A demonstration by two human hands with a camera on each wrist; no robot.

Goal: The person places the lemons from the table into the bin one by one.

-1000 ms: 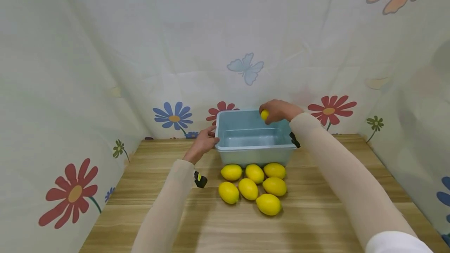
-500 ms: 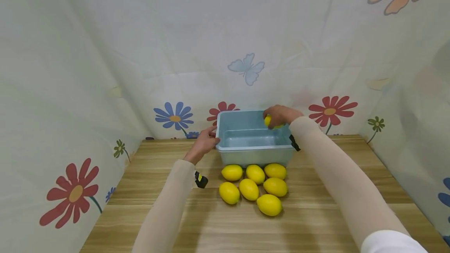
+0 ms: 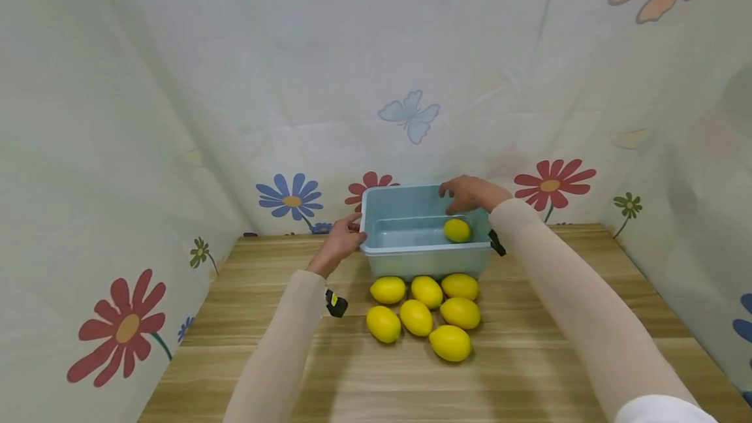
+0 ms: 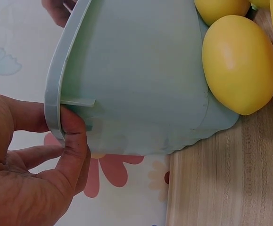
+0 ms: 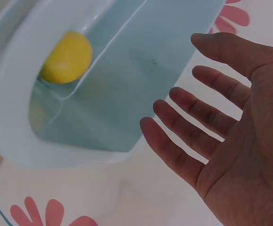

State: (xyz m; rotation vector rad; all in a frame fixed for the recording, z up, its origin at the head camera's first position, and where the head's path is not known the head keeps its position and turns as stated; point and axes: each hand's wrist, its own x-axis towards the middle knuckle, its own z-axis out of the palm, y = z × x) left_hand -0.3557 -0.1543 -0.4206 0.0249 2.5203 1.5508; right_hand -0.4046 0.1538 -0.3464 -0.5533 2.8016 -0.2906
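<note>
A light blue plastic basin (image 3: 431,258) stands at the back of the wooden table. One yellow lemon (image 3: 457,231) lies inside it, near the right end; the right wrist view shows the same lemon (image 5: 69,57) on the basin floor. My left hand (image 3: 342,237) pinches the basin's left rim, thumb and fingers on either side of it, as the left wrist view shows with the hand (image 4: 42,165) up close. Over the basin's right back part, my right hand (image 3: 470,193) holds nothing. Its fingers are spread and relaxed in the right wrist view (image 5: 240,117).
Several more lemons (image 3: 416,317) lie grouped on the table (image 3: 264,331) just in front of the basin, the back ones close against its front wall. A flower-printed curtain (image 3: 329,116) hangs behind the basin and along both sides.
My right hand lowered a lemon into the basin's right side and let it go. The lemon now lies on the basin floor. The left hand has kept its grip on the rim.
</note>
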